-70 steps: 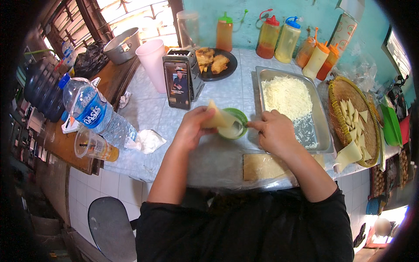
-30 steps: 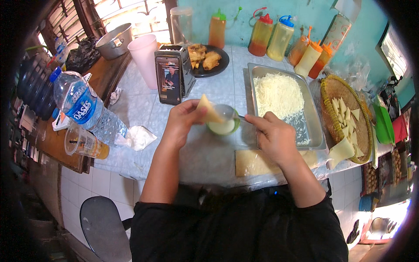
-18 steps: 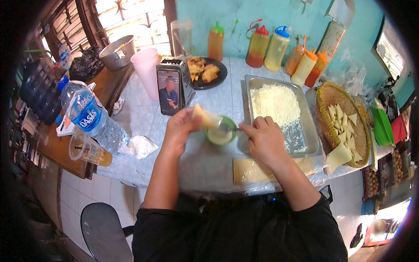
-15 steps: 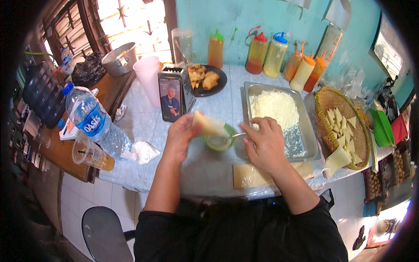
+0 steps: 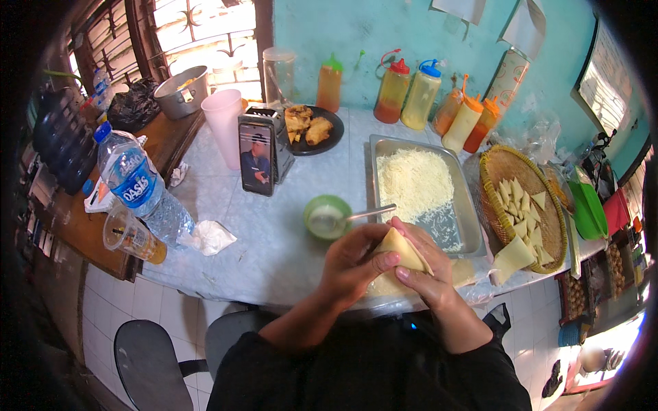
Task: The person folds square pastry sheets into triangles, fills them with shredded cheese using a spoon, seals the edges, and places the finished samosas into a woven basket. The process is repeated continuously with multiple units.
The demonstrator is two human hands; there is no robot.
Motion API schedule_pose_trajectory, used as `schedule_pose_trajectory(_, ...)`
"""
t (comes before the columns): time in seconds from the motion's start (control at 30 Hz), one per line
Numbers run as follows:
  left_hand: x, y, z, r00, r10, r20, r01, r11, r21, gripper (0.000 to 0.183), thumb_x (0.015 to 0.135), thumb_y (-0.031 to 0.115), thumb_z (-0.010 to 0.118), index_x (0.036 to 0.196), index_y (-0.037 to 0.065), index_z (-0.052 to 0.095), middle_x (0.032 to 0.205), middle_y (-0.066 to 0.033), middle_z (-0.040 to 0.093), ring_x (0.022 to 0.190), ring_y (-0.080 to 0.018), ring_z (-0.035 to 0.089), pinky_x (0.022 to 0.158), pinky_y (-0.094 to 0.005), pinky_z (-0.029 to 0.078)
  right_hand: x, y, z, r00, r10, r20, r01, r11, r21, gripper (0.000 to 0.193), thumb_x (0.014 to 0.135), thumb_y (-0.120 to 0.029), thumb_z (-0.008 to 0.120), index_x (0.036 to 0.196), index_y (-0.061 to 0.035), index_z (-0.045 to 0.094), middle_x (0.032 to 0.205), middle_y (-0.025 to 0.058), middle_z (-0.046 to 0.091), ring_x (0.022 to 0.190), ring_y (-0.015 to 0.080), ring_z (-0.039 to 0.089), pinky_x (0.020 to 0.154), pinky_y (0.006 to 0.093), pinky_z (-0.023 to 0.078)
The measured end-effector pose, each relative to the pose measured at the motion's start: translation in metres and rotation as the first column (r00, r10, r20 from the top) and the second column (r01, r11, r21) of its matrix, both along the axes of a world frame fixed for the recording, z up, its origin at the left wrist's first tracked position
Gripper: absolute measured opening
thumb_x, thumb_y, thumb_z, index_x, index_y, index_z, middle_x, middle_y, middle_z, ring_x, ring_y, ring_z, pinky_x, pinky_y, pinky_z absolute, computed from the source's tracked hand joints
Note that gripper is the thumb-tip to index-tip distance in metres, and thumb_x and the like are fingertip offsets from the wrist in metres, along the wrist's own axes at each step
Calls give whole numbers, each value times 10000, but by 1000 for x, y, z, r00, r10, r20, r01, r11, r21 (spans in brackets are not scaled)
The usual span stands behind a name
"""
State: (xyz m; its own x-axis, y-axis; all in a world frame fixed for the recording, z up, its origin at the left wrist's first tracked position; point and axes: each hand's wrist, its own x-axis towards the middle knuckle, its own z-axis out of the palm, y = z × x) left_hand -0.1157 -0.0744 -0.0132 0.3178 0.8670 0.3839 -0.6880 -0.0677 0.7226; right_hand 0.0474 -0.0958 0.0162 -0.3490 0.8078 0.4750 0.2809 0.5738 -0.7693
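Observation:
Both my hands hold a folded pastry wrapper (image 5: 401, 252), pale yellow and shaped like a cone or triangle, near the table's front edge. My left hand (image 5: 353, 264) grips it from the left with the thumb on its face. From the other side, the fingers and thumb of my right hand (image 5: 439, 277) press along its edge. Whether it has filling inside is hidden. Just beyond my hands stands a small green bowl (image 5: 317, 207) with whitish paste and a metal spoon (image 5: 372, 212) resting in it. Flat wrapper sheets (image 5: 466, 272) lie partly under my right hand.
A metal tray (image 5: 473, 198) of shredded cheese (image 5: 415, 181) sits beyond my right hand. To its right, a woven basket (image 5: 490, 181) holds several folded triangles. Sauce bottles (image 5: 421, 96) line the wall. A propped phone (image 5: 256, 161), fried-food plate (image 5: 332, 140) and water bottle (image 5: 140, 181) stand left.
My right hand has let go of the spoon, which now rests in the bowl. Both hands have come together nearer the table's front edge, and the wrapper has moved right and toward me.

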Motion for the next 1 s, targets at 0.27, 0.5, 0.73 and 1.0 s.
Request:
schedule_pose_trajectory(0.27,35,-8,2,999,-32,-39,26,990,-141,236,836,11,635,1062,8,564,994,-61,619,912,-113,578,808,-255,461,28,-12,-3,895,-399,201,263,834,486,478,745,-222,672,1196,-83,591,1165,101,587,1130,369,493,957,463,351)
schedule_pose_trajectory(0.5,72,-12,7,991,-134,14,128,910,-393,228,852,67,623,1062,2,561,1007,-89,626,902,-164,607,808,-296,490,55,-44,-13,509,-793,334,368,551,749,410,828,-385,555,1195,-210,608,1349,124,441,1310,375,289,1064,571,147)
schedule_pose_trajectory(0.73,103,-15,-1,891,-415,185,449,742,-497,314,866,170,617,1122,12,529,1041,-107,621,939,-208,619,824,-329,510,94,-59,-39,522,-822,226,399,470,787,382,847,-447,513,1163,-270,634,1438,149,330,1384,387,105,1077,612,24)
schedule_pose_trajectory(1.0,128,-21,-3,878,-451,161,456,686,-566,320,852,170,621,1112,12,520,1051,-99,605,977,-201,586,853,-329,483,130,-84,-41,518,-834,190,452,455,767,392,794,-383,576,1158,-254,638,1416,106,376,1382,359,141,1090,596,31)
